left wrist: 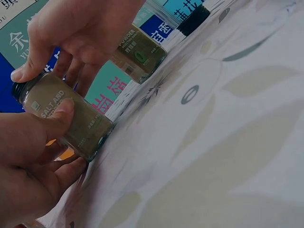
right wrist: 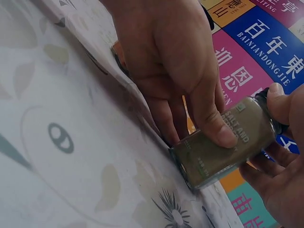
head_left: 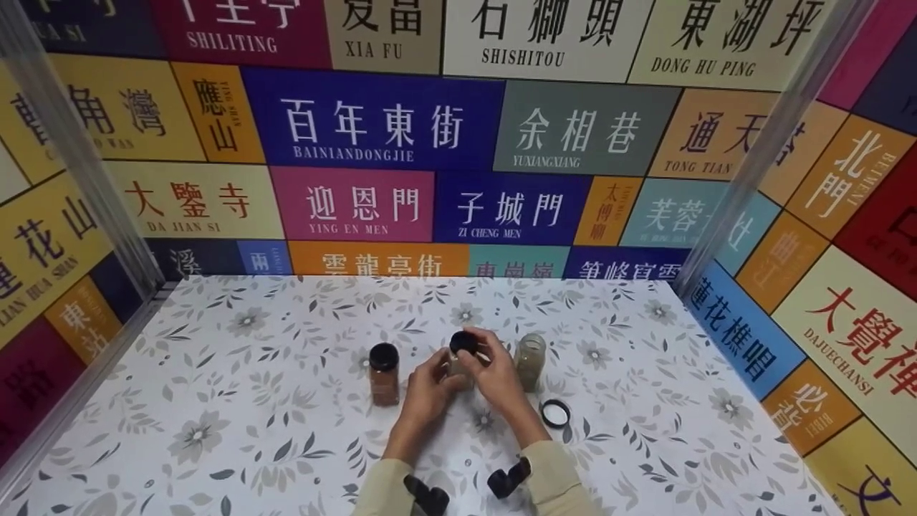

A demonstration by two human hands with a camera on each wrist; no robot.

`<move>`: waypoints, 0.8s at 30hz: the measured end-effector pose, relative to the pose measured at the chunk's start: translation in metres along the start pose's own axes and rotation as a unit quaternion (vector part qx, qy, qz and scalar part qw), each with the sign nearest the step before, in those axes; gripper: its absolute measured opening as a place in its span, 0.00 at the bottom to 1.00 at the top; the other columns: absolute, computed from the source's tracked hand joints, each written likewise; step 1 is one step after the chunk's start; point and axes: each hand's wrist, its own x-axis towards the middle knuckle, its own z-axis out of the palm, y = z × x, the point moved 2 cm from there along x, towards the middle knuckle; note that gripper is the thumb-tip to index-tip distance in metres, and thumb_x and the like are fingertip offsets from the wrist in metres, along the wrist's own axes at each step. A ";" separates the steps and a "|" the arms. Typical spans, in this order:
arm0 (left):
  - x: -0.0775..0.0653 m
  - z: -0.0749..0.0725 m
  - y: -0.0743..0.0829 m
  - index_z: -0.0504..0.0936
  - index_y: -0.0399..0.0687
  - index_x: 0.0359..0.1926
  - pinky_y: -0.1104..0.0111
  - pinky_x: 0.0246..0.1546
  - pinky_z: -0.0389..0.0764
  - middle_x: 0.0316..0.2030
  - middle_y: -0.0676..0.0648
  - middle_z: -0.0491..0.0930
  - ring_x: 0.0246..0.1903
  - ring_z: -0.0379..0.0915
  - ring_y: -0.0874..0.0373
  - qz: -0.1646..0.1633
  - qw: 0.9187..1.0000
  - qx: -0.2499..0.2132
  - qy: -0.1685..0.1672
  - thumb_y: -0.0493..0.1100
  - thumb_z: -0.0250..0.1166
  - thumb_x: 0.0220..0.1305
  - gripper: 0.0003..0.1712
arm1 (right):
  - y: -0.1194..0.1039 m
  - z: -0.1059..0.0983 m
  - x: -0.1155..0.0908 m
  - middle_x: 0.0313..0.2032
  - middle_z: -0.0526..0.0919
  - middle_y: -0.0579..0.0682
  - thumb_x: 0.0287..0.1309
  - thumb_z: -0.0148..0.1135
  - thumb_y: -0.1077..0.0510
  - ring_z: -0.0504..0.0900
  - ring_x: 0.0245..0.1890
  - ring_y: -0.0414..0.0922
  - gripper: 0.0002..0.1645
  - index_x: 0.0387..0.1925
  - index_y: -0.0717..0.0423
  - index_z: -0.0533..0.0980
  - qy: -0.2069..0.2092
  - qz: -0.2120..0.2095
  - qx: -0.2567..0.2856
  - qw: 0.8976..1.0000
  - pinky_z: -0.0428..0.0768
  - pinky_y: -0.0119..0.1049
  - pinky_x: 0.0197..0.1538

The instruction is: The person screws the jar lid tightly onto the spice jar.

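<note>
A glass spice jar (left wrist: 88,126) of brownish powder, its label reading "SALT AND", stands slightly tilted in the left wrist view, its base at the tabletop. My left hand (head_left: 428,387) grips the jar's body, thumb across the label. On its black lid (head_left: 464,342) are the thumb and fingers of my right hand (head_left: 498,373). Just right of the hands stands an uncapped jar (head_left: 530,365) of greenish-brown powder, with "POWDER" on its label in the left wrist view. A black-rimmed lid (head_left: 567,421) lies on the table in front of that jar.
To the left of my hands stands a capped jar (head_left: 385,383) of reddish-brown powder. The table (head_left: 286,444) wears a white cloth with leaves and flowers. Colourful sign-covered panels (head_left: 372,122) wall in the back and both sides.
</note>
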 end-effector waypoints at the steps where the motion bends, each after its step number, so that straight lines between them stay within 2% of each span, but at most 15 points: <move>1: 0.000 0.000 0.000 0.70 0.24 0.65 0.51 0.62 0.78 0.60 0.25 0.75 0.59 0.76 0.32 0.000 1.000 0.000 0.000 0.34 0.70 0.57 0.36 | 0.000 0.000 0.000 0.61 0.75 0.66 0.65 0.63 0.62 0.76 0.62 0.63 0.26 0.63 0.62 0.71 0.004 0.000 0.000 1.000 0.75 0.55 0.68; 8: 0.000 0.000 0.000 0.70 0.23 0.64 0.51 0.63 0.78 0.60 0.25 0.75 0.60 0.75 0.32 0.017 1.000 -0.008 -0.010 0.34 0.70 0.59 0.34 | -0.001 -0.001 0.000 0.56 0.78 0.65 0.62 0.67 0.63 0.80 0.58 0.60 0.25 0.59 0.63 0.72 0.022 0.009 0.007 1.000 0.80 0.52 0.64; 10: 0.000 0.000 0.001 0.70 0.22 0.64 0.51 0.63 0.78 0.61 0.25 0.74 0.60 0.75 0.32 0.022 1.000 -0.006 -0.012 0.34 0.69 0.60 0.34 | -0.001 -0.002 0.000 0.57 0.78 0.65 0.62 0.67 0.62 0.79 0.59 0.60 0.26 0.60 0.64 0.72 0.015 0.011 0.011 1.000 0.79 0.53 0.65; 14: 0.001 -0.001 0.000 0.69 0.22 0.64 0.52 0.63 0.78 0.61 0.25 0.74 0.60 0.75 0.33 0.016 1.000 0.001 -0.014 0.34 0.69 0.61 0.34 | -0.002 -0.004 0.000 0.63 0.75 0.62 0.66 0.64 0.58 0.76 0.64 0.59 0.30 0.66 0.59 0.70 -0.012 0.033 0.011 0.999 0.76 0.51 0.69; 18: 0.001 0.000 -0.001 0.69 0.22 0.64 0.51 0.63 0.78 0.61 0.25 0.74 0.60 0.75 0.33 0.016 1.000 -0.002 -0.016 0.34 0.69 0.61 0.33 | -0.003 -0.006 -0.001 0.69 0.69 0.60 0.69 0.60 0.57 0.72 0.67 0.58 0.30 0.70 0.56 0.67 -0.040 0.047 0.016 0.998 0.75 0.44 0.68; 21: 0.001 0.000 0.000 0.69 0.22 0.64 0.52 0.63 0.78 0.61 0.25 0.74 0.60 0.75 0.32 0.014 1.000 -0.015 -0.014 0.33 0.69 0.61 0.34 | -0.003 -0.007 0.000 0.69 0.69 0.62 0.70 0.58 0.58 0.71 0.68 0.60 0.29 0.69 0.59 0.68 -0.047 0.041 0.021 0.998 0.76 0.43 0.66; 24: 0.000 0.000 0.001 0.69 0.21 0.64 0.52 0.63 0.78 0.61 0.24 0.74 0.59 0.75 0.32 0.011 1.000 -0.022 -0.011 0.33 0.69 0.60 0.34 | -0.004 -0.005 0.001 0.65 0.72 0.64 0.69 0.60 0.60 0.74 0.65 0.61 0.27 0.66 0.62 0.70 -0.034 0.034 0.014 0.999 0.76 0.47 0.67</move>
